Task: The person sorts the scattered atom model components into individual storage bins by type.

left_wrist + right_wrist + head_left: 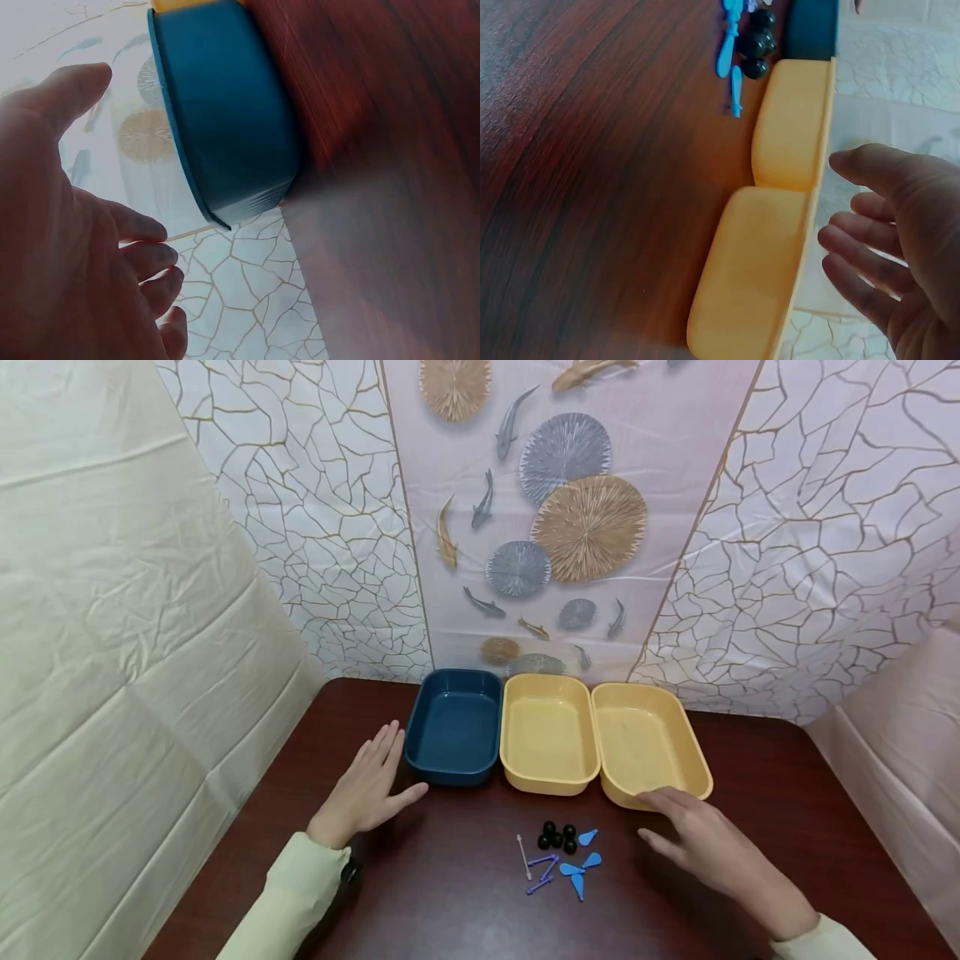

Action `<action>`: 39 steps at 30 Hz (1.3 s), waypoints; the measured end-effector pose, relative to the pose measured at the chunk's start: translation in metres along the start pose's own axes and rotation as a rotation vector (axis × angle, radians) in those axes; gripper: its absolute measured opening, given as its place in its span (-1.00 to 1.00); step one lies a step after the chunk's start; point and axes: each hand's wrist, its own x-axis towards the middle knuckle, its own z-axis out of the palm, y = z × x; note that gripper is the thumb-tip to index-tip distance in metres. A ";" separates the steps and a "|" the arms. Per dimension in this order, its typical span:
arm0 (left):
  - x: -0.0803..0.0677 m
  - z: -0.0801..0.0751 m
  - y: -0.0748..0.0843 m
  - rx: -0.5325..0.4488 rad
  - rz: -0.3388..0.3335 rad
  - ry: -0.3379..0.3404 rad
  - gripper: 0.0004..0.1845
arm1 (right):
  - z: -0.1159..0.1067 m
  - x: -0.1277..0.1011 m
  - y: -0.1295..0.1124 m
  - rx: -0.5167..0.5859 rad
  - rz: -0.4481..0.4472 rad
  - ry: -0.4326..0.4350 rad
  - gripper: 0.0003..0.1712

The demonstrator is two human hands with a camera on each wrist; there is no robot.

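My left hand (365,783), fingers straight and thumb spread, hovers at the near left corner of the dark blue bin (454,731). Nothing is in it; in the left wrist view its palm faces the side of that bin. My right hand (708,843) is also without anything in it, its fingertips overlapping the near rim of the right yellow bin (648,747). Between the hands lie several black balls (557,840) in a cluster. Beside them are blue teardrop-shaped pieces (577,885), small purple sticks (540,886) and one pale thin stick (523,857).
A second yellow bin (550,735) stands in the middle of the row, between the blue bin and the right yellow one. All stand on a dark reddish-brown table (465,893). Behind rises a patterned cloth (517,635), with a pale cloth (150,693) at the left.
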 end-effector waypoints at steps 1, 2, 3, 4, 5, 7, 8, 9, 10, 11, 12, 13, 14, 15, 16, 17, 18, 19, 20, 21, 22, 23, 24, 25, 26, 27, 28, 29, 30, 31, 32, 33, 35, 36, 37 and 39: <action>0.002 0.000 0.000 -0.002 -0.001 -0.004 0.09 | 0.002 0.002 0.000 0.010 -0.018 -0.011 -0.43; 0.004 0.001 0.000 -0.002 -0.001 -0.005 0.09 | 0.004 0.003 -0.001 0.018 -0.034 -0.021 -0.45; 0.007 0.002 0.000 -0.003 -0.001 -0.007 0.09 | 0.007 0.005 -0.001 0.026 -0.048 -0.033 -0.46; 0.009 0.002 0.000 -0.007 -0.001 -0.008 0.09 | 0.009 0.007 -0.001 0.033 -0.061 -0.041 -0.47; 0.012 0.003 0.000 -0.009 -0.001 -0.009 0.09 | 0.011 0.008 -0.001 0.041 -0.071 -0.050 -0.49; 0.017 0.004 0.001 -0.015 -0.002 -0.012 0.09 | 0.015 0.010 -0.002 0.060 -0.082 -0.073 -0.53; 0.019 0.004 0.001 -0.015 -0.002 -0.015 0.09 | 0.017 0.011 -0.002 0.068 -0.083 -0.091 -0.55; 0.021 0.005 0.001 -0.015 -0.002 -0.017 0.08 | 0.019 0.011 -0.003 0.080 -0.080 -0.113 -0.56; 0.023 0.007 0.001 -0.013 -0.001 -0.018 0.08 | 0.022 0.012 -0.003 0.094 -0.079 -0.136 -0.58; 0.025 0.007 0.001 -0.009 -0.004 -0.023 0.08 | 0.024 0.013 -0.003 0.108 -0.076 -0.159 -0.59; 0.026 0.008 0.001 -0.004 -0.007 -0.029 0.07 | 0.026 0.013 -0.004 0.123 -0.072 -0.186 -0.60; 0.027 0.009 0.001 0.001 -0.009 -0.034 0.07 | 0.028 0.014 -0.004 0.134 -0.071 -0.208 -0.61; 0.028 0.010 0.000 0.004 -0.010 -0.037 0.07 | 0.030 0.015 -0.004 0.148 -0.069 -0.230 -0.62; 0.029 0.011 0.000 0.004 -0.012 -0.039 0.07 | 0.032 0.015 -0.004 0.165 -0.069 -0.249 -0.62; 0.030 0.012 0.000 0.006 -0.013 -0.043 0.07 | 0.035 0.016 -0.004 0.178 -0.072 -0.262 -0.63; 0.031 0.013 0.001 0.006 -0.015 -0.047 0.06 | 0.037 0.016 -0.005 0.187 -0.075 -0.270 -0.64; 0.031 0.014 0.000 0.008 -0.016 -0.047 0.06 | 0.040 0.016 -0.005 0.196 -0.080 -0.278 -0.64; 0.031 0.014 0.000 0.010 -0.016 -0.047 0.06 | 0.042 0.017 -0.004 0.204 -0.084 -0.285 -0.65; 0.032 0.015 0.000 0.013 -0.019 -0.050 0.06 | 0.044 0.017 -0.004 0.213 -0.089 -0.291 -0.66; 0.032 0.016 0.000 0.013 -0.022 -0.052 0.06 | 0.047 0.017 -0.004 0.218 -0.095 -0.296 -0.67; 0.032 0.017 0.000 0.019 -0.026 -0.055 0.06 | 0.049 0.017 -0.004 0.219 -0.103 -0.296 -0.68; 0.032 0.018 0.000 0.021 -0.028 -0.056 0.06 | 0.051 0.018 -0.003 0.223 -0.109 -0.300 -0.69; 0.032 0.019 0.000 0.020 -0.031 -0.058 0.06 | 0.052 0.018 -0.003 0.229 -0.113 -0.304 -0.70; 0.032 0.019 0.000 0.019 -0.033 -0.060 0.06 | 0.054 0.018 -0.002 0.235 -0.118 -0.307 -0.70; 0.032 0.020 0.000 0.018 -0.036 -0.062 0.06 | 0.055 0.019 -0.002 0.240 -0.122 -0.308 -0.71; 0.032 0.021 0.000 0.015 -0.035 -0.061 0.06 | 0.056 0.019 -0.001 0.242 -0.129 -0.307 -0.72; 0.032 0.021 0.000 0.014 -0.037 -0.062 0.06 | 0.058 0.019 -0.001 0.245 -0.135 -0.306 -0.72; 0.032 0.022 -0.001 0.011 -0.036 -0.062 0.06 | 0.059 0.020 0.000 0.248 -0.139 -0.305 -0.73; 0.032 0.022 -0.001 0.012 -0.036 -0.061 0.06 | 0.059 0.020 0.000 0.251 -0.142 -0.302 -0.74; 0.032 0.023 -0.002 0.014 -0.036 -0.060 0.06 | 0.060 0.020 0.001 0.254 -0.141 -0.305 -0.75; 0.032 0.023 -0.002 0.016 -0.035 -0.059 0.06 | 0.061 0.021 0.001 0.257 -0.141 -0.306 -0.75; 0.032 0.024 -0.003 0.017 -0.035 -0.059 0.06 | 0.062 0.021 0.001 0.261 -0.140 -0.309 -0.76; 0.033 0.025 -0.004 0.021 -0.036 -0.060 0.07 | 0.063 0.022 0.001 0.270 -0.136 -0.320 -0.78; 0.033 0.026 -0.004 0.021 -0.037 -0.060 0.07 | 0.063 0.023 0.002 0.271 -0.135 -0.324 -0.79; 0.033 0.026 -0.004 0.021 -0.038 -0.061 0.07 | 0.064 0.024 0.002 0.273 -0.141 -0.326 -0.80; 0.033 0.027 -0.005 0.016 -0.038 -0.060 0.07 | 0.065 0.026 0.002 0.273 -0.157 -0.325 -0.82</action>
